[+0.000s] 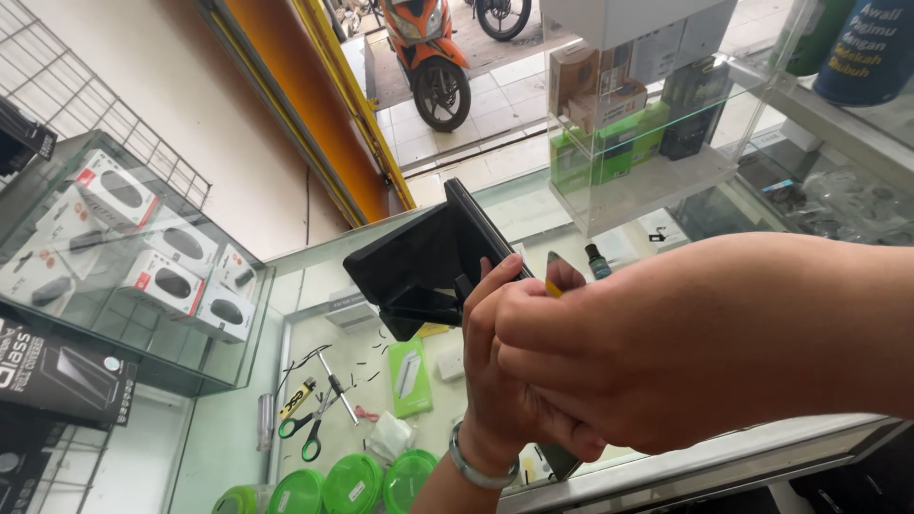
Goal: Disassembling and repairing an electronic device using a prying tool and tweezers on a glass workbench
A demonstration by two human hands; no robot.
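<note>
Two bare hands meet close to the camera, above a glass counter (314, 262). Nearest, the right hand (609, 352) reaches in from the right edge, forearm filling the lower right. Its fingers are curled together and pinch a small thin tool with a yellow handle and a pale tip (553, 273) that sticks up just past the knuckles. Behind it, the left hand (500, 381) rises from the bottom edge, a silver bracelet (473, 469) on the wrist. This hand is clamped around a dark phone (486, 238), held on edge and tilted, so only its thin side shows. The phone's upper end sits in a black holder (409, 262) shaped like a wedge, which is lifted above the counter. The tool's tip is just beside the phone's edge; whether they touch cannot be told.

Below, through the glass, a shelf holds green-handled scissors (312, 428), a screwdriver (338, 388), a green flat packet (409, 376) and round green lids (352, 481). To the left, a glass case holds white boxes (171, 276) with dark oval pictures. Farther back on the counter stands a clear display case (657, 181) with green, brown and black boxes, and a small dark bottle (597, 260) near it. Farthest off, outside the open doorway, an orange scooter (428, 48) is parked on pale tiles.
</note>
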